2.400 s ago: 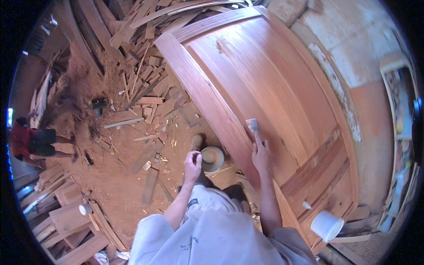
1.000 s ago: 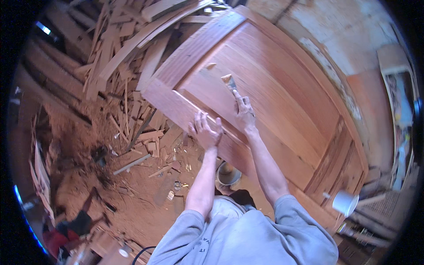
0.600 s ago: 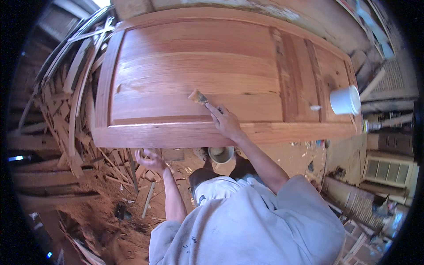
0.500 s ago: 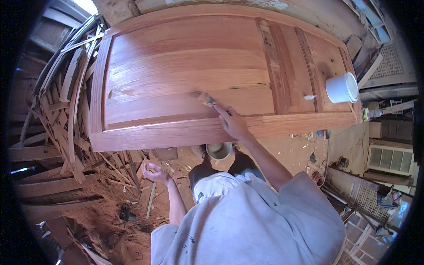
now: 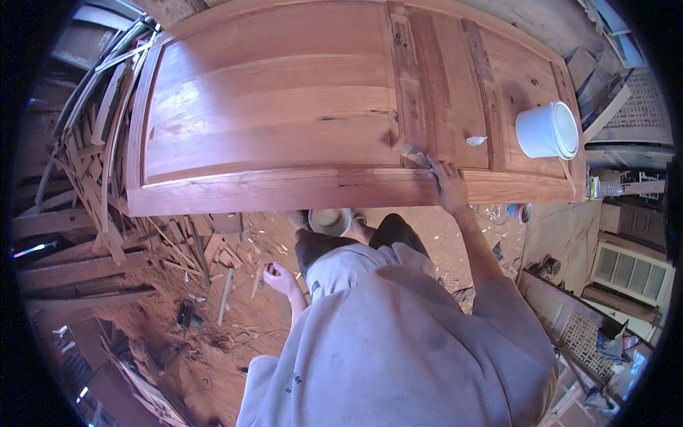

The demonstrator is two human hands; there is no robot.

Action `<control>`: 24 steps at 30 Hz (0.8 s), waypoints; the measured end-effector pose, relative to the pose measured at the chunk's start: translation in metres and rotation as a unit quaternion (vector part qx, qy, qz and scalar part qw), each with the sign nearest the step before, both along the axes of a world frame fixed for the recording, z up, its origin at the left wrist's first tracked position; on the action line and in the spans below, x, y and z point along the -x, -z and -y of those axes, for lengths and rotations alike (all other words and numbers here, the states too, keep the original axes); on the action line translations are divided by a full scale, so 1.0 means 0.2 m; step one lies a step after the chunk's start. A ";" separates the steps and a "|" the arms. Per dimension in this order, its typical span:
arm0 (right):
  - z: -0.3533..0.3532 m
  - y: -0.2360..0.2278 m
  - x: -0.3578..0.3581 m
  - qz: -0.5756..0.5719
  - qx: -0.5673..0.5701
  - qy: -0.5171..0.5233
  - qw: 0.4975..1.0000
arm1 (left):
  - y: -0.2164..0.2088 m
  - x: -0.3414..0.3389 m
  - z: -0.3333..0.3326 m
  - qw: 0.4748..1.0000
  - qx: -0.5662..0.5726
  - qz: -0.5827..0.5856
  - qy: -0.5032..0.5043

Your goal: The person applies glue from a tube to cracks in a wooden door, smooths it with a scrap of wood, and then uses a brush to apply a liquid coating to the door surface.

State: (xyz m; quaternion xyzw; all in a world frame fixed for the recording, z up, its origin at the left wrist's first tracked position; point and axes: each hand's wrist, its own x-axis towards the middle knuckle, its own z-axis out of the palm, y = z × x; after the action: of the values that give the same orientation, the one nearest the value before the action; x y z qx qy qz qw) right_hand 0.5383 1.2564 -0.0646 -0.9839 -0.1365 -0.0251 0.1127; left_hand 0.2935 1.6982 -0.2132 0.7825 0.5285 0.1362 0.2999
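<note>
Head view — right grip (image 5: pixel 449 186) clasps a brush (image 5: pixel 415 154), bristles pointing left and away, long axis slanting — left grip (image 5: pixel 283 279) slack.

Two hands: left hand (image 5: pixel 282 278) below centre, right hand (image 5: pixel 451 186) right of centre. One brush (image 5: pixel 414 153), right of centre. One door (image 5: pixel 270 92), across the top. Two tubs: white tub (image 5: pixel 541 134) upper right, grey tub (image 5: pixel 329 222) near centre. One white scrap (image 5: pixel 476 141), upper right. Two legs (image 5: pixel 321 250), below centre. Offcuts (image 5: pixel 96 186) at left, too many to count.
</note>
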 end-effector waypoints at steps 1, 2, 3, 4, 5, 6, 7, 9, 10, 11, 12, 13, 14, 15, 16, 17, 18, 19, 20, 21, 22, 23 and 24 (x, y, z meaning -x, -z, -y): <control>0.07 -0.01 -0.02 -0.004 0.000 -0.009 1.000 | 0.00 -0.02 0.05 1.000 0.005 0.003 -0.005; 0.15 -0.02 -0.03 -0.012 0.010 -0.013 1.000 | 0.00 -0.05 0.10 1.000 0.006 -0.003 -0.011; 0.21 -0.02 -0.04 -0.020 0.019 -0.017 0.999 | 0.00 -0.09 0.14 1.000 0.002 0.023 -0.001; 0.26 -0.03 -0.06 -0.027 0.022 -0.024 0.999 | 0.00 -0.11 0.19 0.999 0.000 0.047 0.009; 0.30 -0.03 -0.07 -0.032 0.021 -0.024 0.999 | 0.03 -0.11 0.20 0.998 -0.012 0.056 0.023; 0.34 -0.04 -0.07 -0.036 0.021 -0.024 0.999 | 0.05 -0.11 0.21 0.997 -0.021 0.066 0.037; 0.37 -0.06 -0.07 -0.043 0.025 -0.030 0.998 | 0.08 -0.11 0.22 0.998 -0.018 0.059 0.032; 0.40 -0.08 -0.09 -0.029 0.002 -0.040 0.999 | 0.10 -0.11 0.23 0.997 -0.044 0.046 0.031; 0.42 -0.08 -0.09 -0.030 0.003 -0.043 0.999 | 0.10 -0.11 0.24 0.998 -0.043 0.044 0.028; 0.45 -0.08 -0.09 -0.039 0.015 -0.040 0.998 | 0.09 -0.11 0.25 0.998 -0.025 0.058 0.023; 0.47 -0.08 -0.10 -0.047 0.026 -0.038 0.998 | 0.08 -0.10 0.27 0.997 -0.007 0.072 0.017; 0.48 -0.07 -0.10 -0.048 0.025 -0.041 0.998 | 0.09 -0.09 0.27 0.997 -0.008 0.071 0.013; 0.49 -0.07 -0.11 -0.062 0.013 -0.045 0.997 | 0.10 -0.07 0.28 0.997 0.004 0.072 -0.001; 0.50 -0.06 -0.11 -0.076 0.000 -0.048 0.996 | 0.11 -0.05 0.28 0.997 0.015 0.074 -0.014; 0.53 -0.05 -0.11 -0.078 0.001 -0.047 0.996 | 0.09 -0.06 0.30 0.997 0.016 0.072 -0.014; 0.56 -0.03 -0.12 -0.081 0.016 -0.049 0.995 | 0.07 -0.05 0.33 0.998 0.018 0.051 -0.018; 0.59 0.00 -0.12 -0.084 0.031 -0.051 0.995 | 0.05 -0.06 0.35 0.999 0.020 0.031 -0.021; 0.59 -0.01 -0.12 -0.085 0.031 -0.051 0.995 | 0.06 -0.05 0.36 0.999 0.019 0.030 -0.021; 0.59 -0.01 -0.13 -0.077 0.028 -0.063 0.995 | 0.07 -0.04 0.37 0.999 0.022 0.035 -0.032; 0.58 -0.01 -0.13 -0.069 0.026 -0.074 0.994 | 0.07 -0.03 0.37 0.998 0.024 0.041 -0.042; 0.58 -0.01 -0.13 -0.070 0.026 -0.074 0.994 | 0.07 -0.02 0.38 0.998 0.025 0.040 -0.042; 0.58 -0.02 -0.14 -0.077 0.031 -0.076 0.994 | 0.08 -0.02 0.38 0.999 0.024 0.033 -0.035; 0.58 -0.02 -0.14 -0.084 0.036 -0.077 0.993 | 0.08 -0.02 0.39 0.999 0.022 0.026 -0.027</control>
State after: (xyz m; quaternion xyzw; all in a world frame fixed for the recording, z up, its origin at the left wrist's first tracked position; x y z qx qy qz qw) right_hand 0.5662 1.1399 -0.0596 -0.9724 -0.2031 0.0712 0.0899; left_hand 0.2978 1.6208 -0.2285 0.7570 0.5446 0.1527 0.3271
